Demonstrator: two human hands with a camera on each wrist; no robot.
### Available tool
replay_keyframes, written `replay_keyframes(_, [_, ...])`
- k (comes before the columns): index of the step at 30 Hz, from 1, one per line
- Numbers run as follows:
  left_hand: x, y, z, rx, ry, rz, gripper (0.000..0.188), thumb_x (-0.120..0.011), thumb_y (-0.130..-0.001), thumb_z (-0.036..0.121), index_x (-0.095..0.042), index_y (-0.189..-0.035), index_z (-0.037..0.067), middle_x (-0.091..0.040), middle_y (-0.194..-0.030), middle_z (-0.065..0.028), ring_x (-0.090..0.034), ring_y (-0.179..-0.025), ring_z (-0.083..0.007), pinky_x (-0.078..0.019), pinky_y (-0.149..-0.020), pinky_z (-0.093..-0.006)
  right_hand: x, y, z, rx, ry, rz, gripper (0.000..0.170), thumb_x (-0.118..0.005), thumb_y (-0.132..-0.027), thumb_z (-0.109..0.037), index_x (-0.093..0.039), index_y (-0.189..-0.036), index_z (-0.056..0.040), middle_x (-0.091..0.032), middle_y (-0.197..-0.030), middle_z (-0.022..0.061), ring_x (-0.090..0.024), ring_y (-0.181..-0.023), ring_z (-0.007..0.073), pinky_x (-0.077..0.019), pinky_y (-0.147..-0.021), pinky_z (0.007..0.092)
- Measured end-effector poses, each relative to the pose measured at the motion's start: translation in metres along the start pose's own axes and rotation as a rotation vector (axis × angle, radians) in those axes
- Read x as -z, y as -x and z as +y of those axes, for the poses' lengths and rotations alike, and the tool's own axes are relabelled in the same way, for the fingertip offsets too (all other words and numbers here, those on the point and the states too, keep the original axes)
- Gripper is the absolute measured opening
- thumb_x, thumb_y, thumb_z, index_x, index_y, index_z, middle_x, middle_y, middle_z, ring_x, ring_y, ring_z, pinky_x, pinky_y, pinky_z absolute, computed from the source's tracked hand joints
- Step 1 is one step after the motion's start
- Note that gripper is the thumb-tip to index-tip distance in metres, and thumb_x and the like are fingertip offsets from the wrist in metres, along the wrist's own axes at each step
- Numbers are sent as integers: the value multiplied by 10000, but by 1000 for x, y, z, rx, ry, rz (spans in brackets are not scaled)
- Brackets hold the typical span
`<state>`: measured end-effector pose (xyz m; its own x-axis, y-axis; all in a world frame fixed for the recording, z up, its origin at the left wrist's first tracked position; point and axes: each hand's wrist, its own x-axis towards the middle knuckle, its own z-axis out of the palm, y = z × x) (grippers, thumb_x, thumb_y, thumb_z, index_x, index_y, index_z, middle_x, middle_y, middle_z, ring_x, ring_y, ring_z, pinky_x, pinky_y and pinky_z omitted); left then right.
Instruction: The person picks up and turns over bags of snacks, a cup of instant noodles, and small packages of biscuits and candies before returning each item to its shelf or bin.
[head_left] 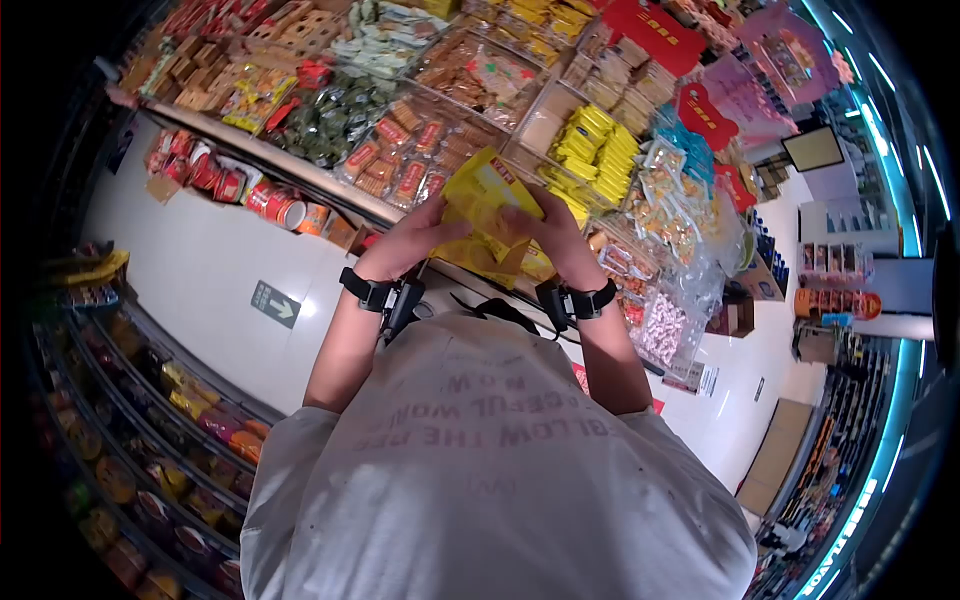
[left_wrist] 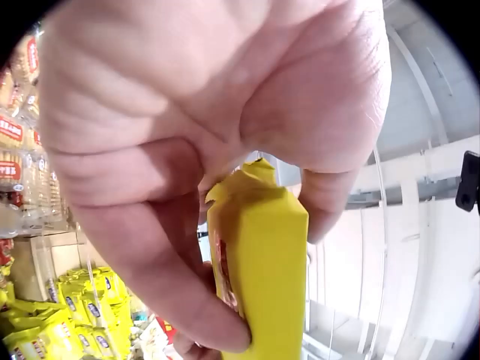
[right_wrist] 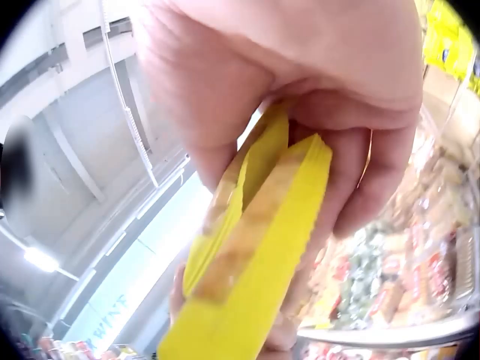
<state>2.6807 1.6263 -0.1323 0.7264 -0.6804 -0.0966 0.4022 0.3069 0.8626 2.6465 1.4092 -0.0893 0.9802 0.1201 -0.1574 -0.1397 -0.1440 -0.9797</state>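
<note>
Both hands hold a yellow snack packet (head_left: pixel 478 203) in front of the chest, over the near edge of the display. The left hand (head_left: pixel 418 243) grips its left side; in the left wrist view, fingers and thumb lie on either side of the yellow packet (left_wrist: pixel 264 259), which has a crumpled end. On the right side, the right hand (head_left: pixel 556 238) pinches it with the thumb across the front. Two yellow layers of packet (right_wrist: pixel 289 247) with a gap between them show in the right wrist view, with brownish see-through parts.
Beyond the hands, a display stand holds bins of wrapped snacks, among them yellow packets (head_left: pixel 597 150), red-labelled biscuit packs (head_left: pixel 410 180) and dark green packs (head_left: pixel 335 118). Red tins (head_left: pixel 270 203) stand low along its left side. Shelves (head_left: pixel 150 400) line the lower left.
</note>
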Motion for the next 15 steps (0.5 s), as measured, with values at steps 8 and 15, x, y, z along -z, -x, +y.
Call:
replay_keyframes(8, [19, 85, 4, -254, -70, 408, 735, -588, -873, -47, -227, -1502, 72, -603, -1211, -57, -601, -1034, -101, -455, -933, -239, -42, -36, -25, 120, -122, -7, 316, -645, -906, -216, -595, -1112, 19, -646, -992, 41, -589, -901, 94, -462, -814, 246])
replay_keyframes(15, [12, 155, 12, -405, -30, 668, 661, -603, -860, -55, -322, -1448, 54, -616, -1171, -62, -594, -1060, -118, -468, -921, -267, -73, -37, -36, 125, -124, -179, 232, -654, -899, -182, -629, -1078, -38, -614, -885, -10, -568, -824, 77, -453, -763, 229])
